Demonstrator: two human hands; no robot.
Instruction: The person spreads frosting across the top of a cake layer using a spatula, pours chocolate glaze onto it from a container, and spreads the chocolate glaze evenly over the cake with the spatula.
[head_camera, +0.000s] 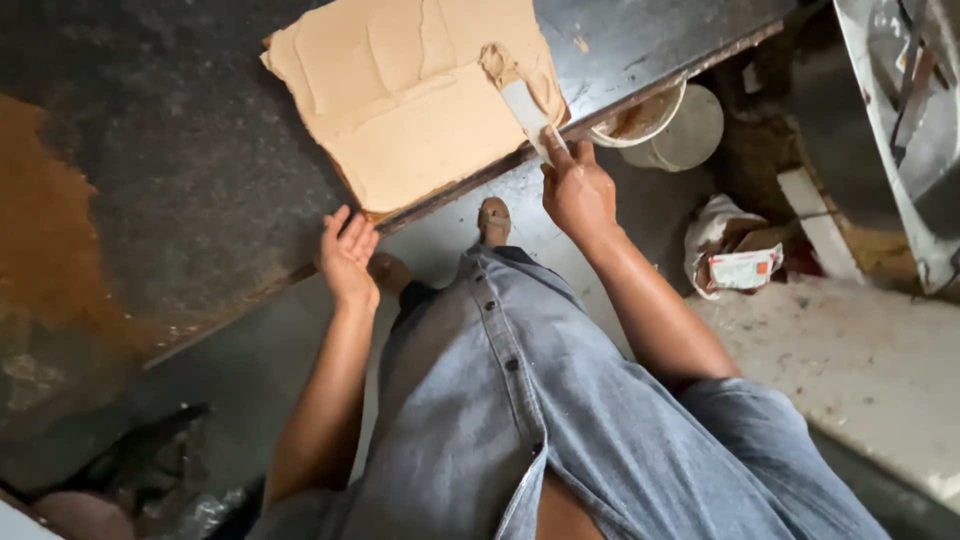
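Observation:
My right hand (577, 192) grips the handle of a flat putty knife (524, 105), whose blade carries tan paste over a piece of brown cardboard (410, 95). The cardboard lies on a dark, rust-stained metal table (180, 170) and is smeared with the same tan paste. My left hand (347, 257) rests open at the table's near edge, just below the cardboard's corner, holding nothing. I wear a blue denim shirt (520, 400).
A white bucket (670, 125) with brown residue stands on the floor under the table's right end. A crumpled white packet (735, 262) lies beside it. A wooden strip (818, 222) and metal framing (900, 120) sit at the right. My sandalled foot (493, 218) shows below.

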